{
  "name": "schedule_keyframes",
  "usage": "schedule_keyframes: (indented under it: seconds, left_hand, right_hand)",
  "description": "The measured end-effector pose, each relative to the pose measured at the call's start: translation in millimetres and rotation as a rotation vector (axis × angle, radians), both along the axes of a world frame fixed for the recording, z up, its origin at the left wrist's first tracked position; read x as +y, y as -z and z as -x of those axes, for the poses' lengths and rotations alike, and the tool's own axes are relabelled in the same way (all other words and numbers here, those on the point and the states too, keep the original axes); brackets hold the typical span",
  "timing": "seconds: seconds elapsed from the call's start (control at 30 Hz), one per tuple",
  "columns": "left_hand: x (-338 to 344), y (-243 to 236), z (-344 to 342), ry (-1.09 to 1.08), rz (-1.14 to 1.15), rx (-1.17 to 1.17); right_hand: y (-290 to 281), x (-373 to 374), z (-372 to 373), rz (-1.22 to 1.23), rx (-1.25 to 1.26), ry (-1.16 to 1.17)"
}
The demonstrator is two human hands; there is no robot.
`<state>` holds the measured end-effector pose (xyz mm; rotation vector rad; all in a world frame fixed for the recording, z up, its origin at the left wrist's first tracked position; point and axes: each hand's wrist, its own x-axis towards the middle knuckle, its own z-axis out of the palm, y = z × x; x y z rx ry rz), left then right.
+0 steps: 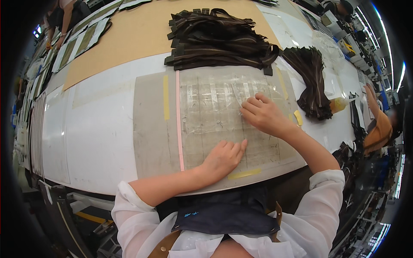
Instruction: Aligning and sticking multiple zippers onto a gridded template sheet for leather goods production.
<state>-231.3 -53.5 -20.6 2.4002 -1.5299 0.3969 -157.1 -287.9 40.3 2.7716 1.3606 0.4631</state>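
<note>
Before me lies a grey work board [154, 124] whose middle is covered by clear film and a row of clear tape strips [214, 92]. My right hand [263, 115] is above the right part of the film, its fingers curled and pinched together. A slanting clear strip runs toward those fingertips; whether they hold it is hard to make out. Nearer to me, my left hand [223, 158] rests on the film with its fingers stretched out toward the right. A pink strip [179, 124] runs along the left side of the film.
Beyond the board sits a large pile of dark brown zippers [219, 41], with a second zipper bundle [310, 81] to the right. A bottle with yellowish contents [339, 104] stands beside it. Brown paperboard [124, 51] covers the far table. Other people work at far left and right.
</note>
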Motion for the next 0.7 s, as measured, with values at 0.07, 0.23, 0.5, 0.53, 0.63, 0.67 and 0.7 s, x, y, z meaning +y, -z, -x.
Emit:
schedule_keyframes:
  seconds: [0.07, 0.23, 0.5, 0.53, 0.63, 0.67, 0.7]
  left_hand:
    - [-1, 2, 1, -0.004, -0.002, 0.014]
    - [-2, 1, -2, 0.005, 0.025, -0.004]
    - [-2, -1, -4, 0.016, 0.012, -0.023]
    - [-2, -1, -4, 0.021, 0.005, -0.027]
    - [-2, 0, -2, 0.007, 0.012, -0.041]
    - [-2, 0, -1, 0.003, 0.014, -0.043]
    - [-2, 1, -1, 0.007, 0.015, -0.041]
  right_hand:
    - [4, -2, -1, 0.087, -0.111, -0.075]
    - [4, -7, -12, 0.095, 0.002, -0.106]
    - [0, -16, -32, 0.087, 0.082, -0.146]
    - [0, -18, -37, 0.06, 0.058, -0.135]
    - [0, -17, -49, 0.017, 0.023, -0.11]
    - [0, -16, -53, -0.002, 0.013, -0.092]
    - [1, -16, -58, 0.001, 0.012, -0.096]
